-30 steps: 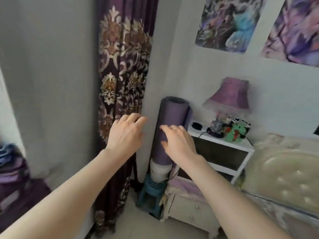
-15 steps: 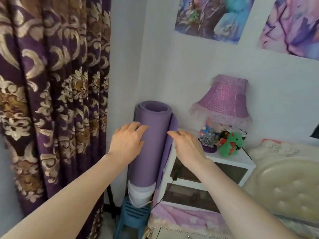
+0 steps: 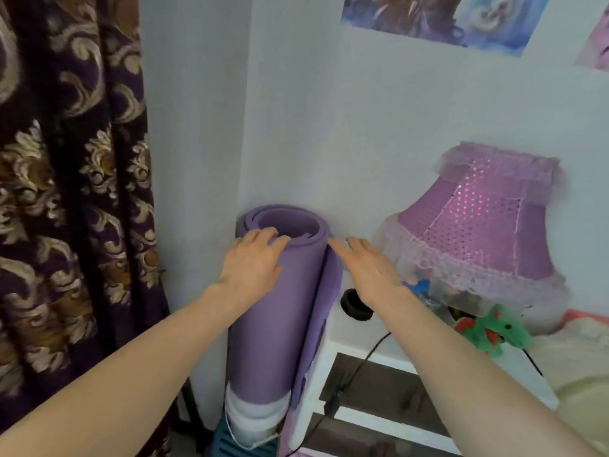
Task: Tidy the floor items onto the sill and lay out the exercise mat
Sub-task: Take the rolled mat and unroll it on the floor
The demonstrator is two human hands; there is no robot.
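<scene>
left hand (image 3: 252,263): laid on the upper left flank of the rolled exercise mat (image 3: 273,311), fingers (image 3: 263,237) spread and curled over the top rim, tips just at the edge of the open spiral; palm against the roll, not closed round it.

right hand (image 3: 370,268): flat and open, fingers together and extended, set beside the loose outer flap on the roll's right side; index tip at or very near the flap's edge, actual contact cannot be told; nothing held.

exercise mat: purple foam, rolled, standing upright in the corner of the room, wedged between the wall and a white bedside cabinet (image 3: 333,354); spiral end facing up; outer flap hanging loose down the right side. lower end cased in a white sleeve (image 3: 255,420), resting on a blue-green slatted item (image 3: 227,445), only partly in view.

bedside cabinet: just right of the roll, open shelves with dark interior; black cable (image 3: 349,379) trailing down its front from the top.

on cabinet top: small black round object (image 3: 356,308) near the right wrist; lamp with a pink-purple sequinned shade (image 3: 478,232) trimmed in lace; green plush toy (image 3: 491,331) with red details beside the lamp base.

far left: dark purple curtain (image 3: 66,192) with gold floral pattern, hanging full length.

wall above: lower edges of two colourful posters (image 3: 438,18).
</scene>
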